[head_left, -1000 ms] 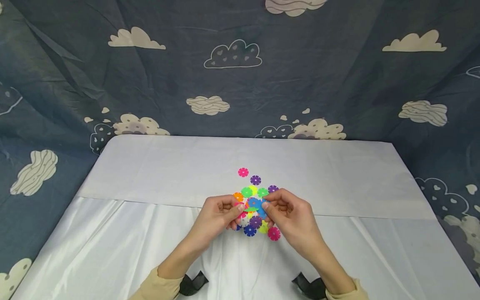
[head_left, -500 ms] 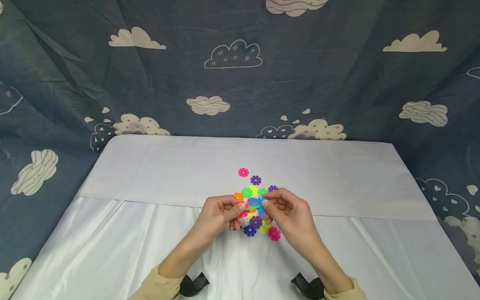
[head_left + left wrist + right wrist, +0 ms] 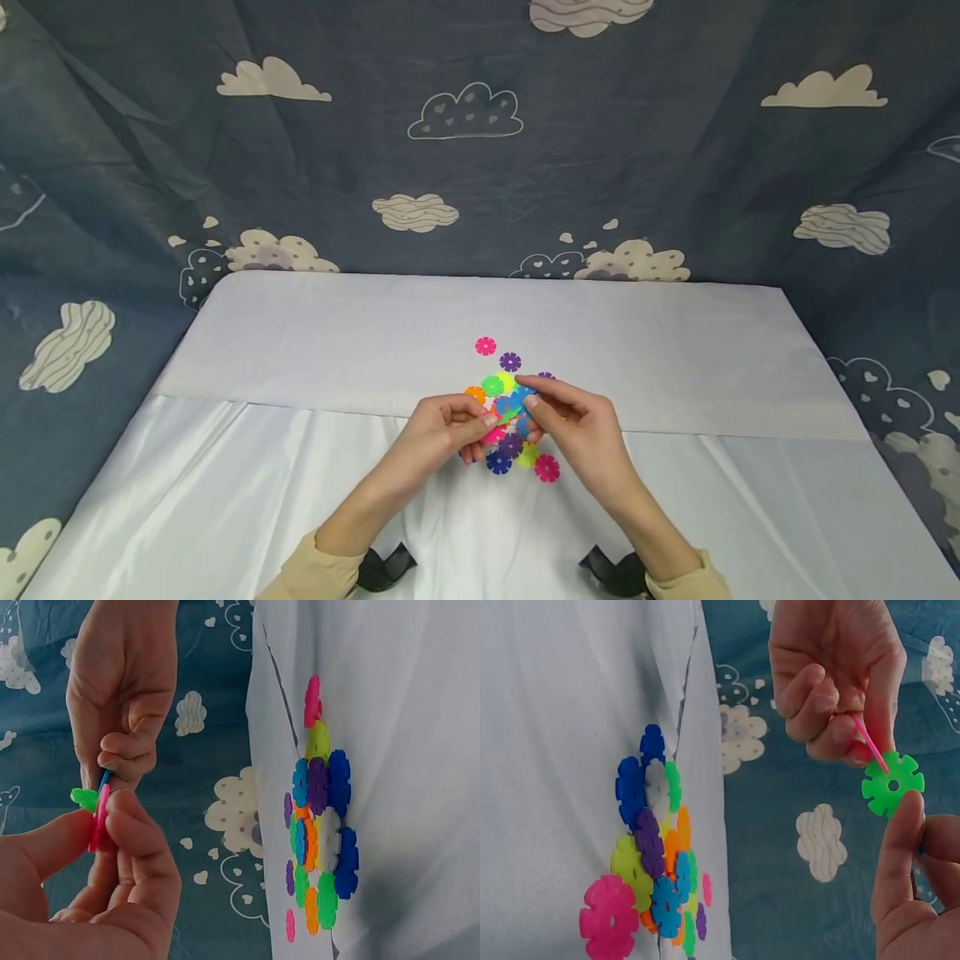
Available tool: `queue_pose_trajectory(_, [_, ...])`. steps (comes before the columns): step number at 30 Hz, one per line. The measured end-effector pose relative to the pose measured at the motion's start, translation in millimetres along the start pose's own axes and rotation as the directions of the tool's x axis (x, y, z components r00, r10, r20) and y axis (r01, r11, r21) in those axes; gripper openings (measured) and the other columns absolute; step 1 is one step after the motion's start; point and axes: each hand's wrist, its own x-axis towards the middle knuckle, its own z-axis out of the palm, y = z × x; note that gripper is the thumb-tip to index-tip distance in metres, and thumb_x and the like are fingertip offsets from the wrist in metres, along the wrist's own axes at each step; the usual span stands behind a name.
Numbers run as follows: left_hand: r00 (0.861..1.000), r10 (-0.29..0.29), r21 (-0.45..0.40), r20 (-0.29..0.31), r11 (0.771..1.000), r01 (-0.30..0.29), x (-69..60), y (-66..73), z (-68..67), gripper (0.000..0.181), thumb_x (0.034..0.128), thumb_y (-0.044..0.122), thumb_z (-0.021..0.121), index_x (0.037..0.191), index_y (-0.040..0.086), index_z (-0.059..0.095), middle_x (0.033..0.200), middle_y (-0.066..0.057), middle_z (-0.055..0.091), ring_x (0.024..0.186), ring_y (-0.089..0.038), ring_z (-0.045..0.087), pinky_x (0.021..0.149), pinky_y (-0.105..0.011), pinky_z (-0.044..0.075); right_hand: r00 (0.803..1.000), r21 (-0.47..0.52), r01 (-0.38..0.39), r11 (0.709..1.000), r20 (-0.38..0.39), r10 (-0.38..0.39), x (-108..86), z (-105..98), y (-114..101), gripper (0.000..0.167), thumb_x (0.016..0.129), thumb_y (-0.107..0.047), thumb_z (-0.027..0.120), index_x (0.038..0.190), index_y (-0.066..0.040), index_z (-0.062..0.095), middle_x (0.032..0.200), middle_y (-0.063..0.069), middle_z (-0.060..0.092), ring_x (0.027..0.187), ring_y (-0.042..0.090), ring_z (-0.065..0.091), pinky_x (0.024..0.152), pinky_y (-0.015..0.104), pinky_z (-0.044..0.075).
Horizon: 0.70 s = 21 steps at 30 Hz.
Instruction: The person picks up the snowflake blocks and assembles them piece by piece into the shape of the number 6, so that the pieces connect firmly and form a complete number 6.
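Observation:
Between thumb and fingers, my left hand (image 3: 446, 429) pinches a pink notched plastic disc (image 3: 100, 829). A green notched disc (image 3: 909, 778) is joined to the pink one edge-on, crossing it at an angle. My right hand (image 3: 588, 433) holds a blue notched disc (image 3: 524, 395) by its edge, close against the green one. In the right wrist view the right fingers hide most of the blue disc; whether it is slotted into the green one I cannot tell. Both hands hover above a loose pile of similar discs.
On the white-covered table (image 3: 300, 342) lie several flower-shaped discs, including a pink one (image 3: 609, 919), a purple one (image 3: 318, 782) and a dark blue one (image 3: 498, 462). A dark cloud-patterned cloth (image 3: 465, 175) hangs behind the table and at its sides.
The hands have drawn slightly closer together. My right index finger has straightened and moved left over the blue disc, which has tilted; the green disc has tilted too.

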Motion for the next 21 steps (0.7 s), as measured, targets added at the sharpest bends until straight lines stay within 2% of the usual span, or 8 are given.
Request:
queue_pose_trajectory(4, [1.000, -0.006, 0.005, 0.007, 1.000, 0.006, 0.0, 0.4, 0.2, 0.018, 0.0931, 0.014, 0.068, 0.101, -0.001, 0.063, 0.084, -0.010, 0.064, 0.068, -0.017, 0.057, 0.065, -0.027, 0.048, 1.000, -0.004, -0.002, 1.000, 0.019, 0.002, 0.1, 3.1, 1.6, 0.026, 0.096, -0.017, 0.066, 0.122, -0.011, 0.067, 0.085, 0.016, 0.062, 0.070, 0.028, 0.063, 0.067, 0.034, 0.057])
queue_pose_trajectory(7, [1.000, -0.008, 0.023, 0.011, 1.000, 0.008, -0.1, 1.1, 0.3, 0.020, 0.0932, 0.018, 0.068, 0.104, 0.001, 0.064, 0.088, -0.006, 0.065, 0.076, -0.015, 0.058, 0.072, -0.029, 0.047, 1.000, 0.026, -0.014, 1.000, 0.018, 0.013, 0.6, 6.5, 2.3, 0.027, 0.095, -0.016, 0.068, 0.120, -0.006, 0.065, 0.089, 0.015, 0.061, 0.069, 0.027, 0.063, 0.065, 0.034, 0.057])
queue_pose_trajectory(10, [1.000, -0.016, 0.041, 0.007, 0.999, 0.015, -1.1, 1.3, 0.9, 0.022, 0.0928, 0.021, 0.069, 0.103, 0.003, 0.065, 0.086, -0.005, 0.065, 0.080, -0.015, 0.058, 0.077, -0.032, 0.044, 0.999, 0.092, -0.039, 0.995, 0.017, 0.038, 0.6, 9.9, 2.8, 0.029, 0.092, -0.013, 0.070, 0.114, 0.003, 0.060, 0.090, 0.017, 0.060, 0.069, 0.028, 0.063, 0.065, 0.032, 0.057])
queue_pose_trajectory(15, [1.000, -0.013, 0.046, 0.002, 0.999, 0.013, -2.4, 1.6, 2.4, 0.022, 0.0931, 0.021, 0.069, 0.102, 0.002, 0.065, 0.074, -0.002, 0.061, 0.073, -0.014, 0.053, 0.074, -0.030, 0.041, 0.997, 0.154, -0.071, 0.985, 0.016, 0.069, 0.1, 13.6, 3.3, 0.029, 0.090, -0.012, 0.073, 0.103, 0.006, 0.054, 0.084, 0.020, 0.061, 0.068, 0.029, 0.065, 0.065, 0.035, 0.058])
queue_pose_trajectory(18, [1.000, 0.006, 0.043, 0.021, 0.999, -0.007, -3.7, 3.7, 3.3, 0.023, 0.0940, 0.021, 0.068, 0.103, 0.000, 0.064, 0.071, -0.001, 0.059, 0.067, -0.012, 0.051, 0.070, -0.028, 0.040, 0.998, 0.168, -0.068, 0.983, 0.019, 0.066, 0.1, 13.8, 2.7, 0.026, 0.090, -0.011, 0.073, 0.104, 0.004, 0.057, 0.086, 0.020, 0.062, 0.070, 0.033, 0.066, 0.066, 0.036, 0.058])
queue_pose_trajectory(21, [0.999, 0.043, 0.042, 0.031, 0.998, -0.044, -5.0, 5.3, 3.7, 0.023, 0.0951, 0.021, 0.066, 0.100, -0.001, 0.064, 0.063, -0.001, 0.049, 0.060, -0.011, 0.044, 0.065, -0.026, 0.036, 0.998, 0.199, -0.059, 0.978, 0.036, 0.053, -0.3, 13.1, 2.2, 0.026, 0.091, -0.010, 0.072, 0.108, 0.004, 0.058, 0.090, 0.022, 0.063, 0.073, 0.036, 0.067, 0.067, 0.038, 0.058])
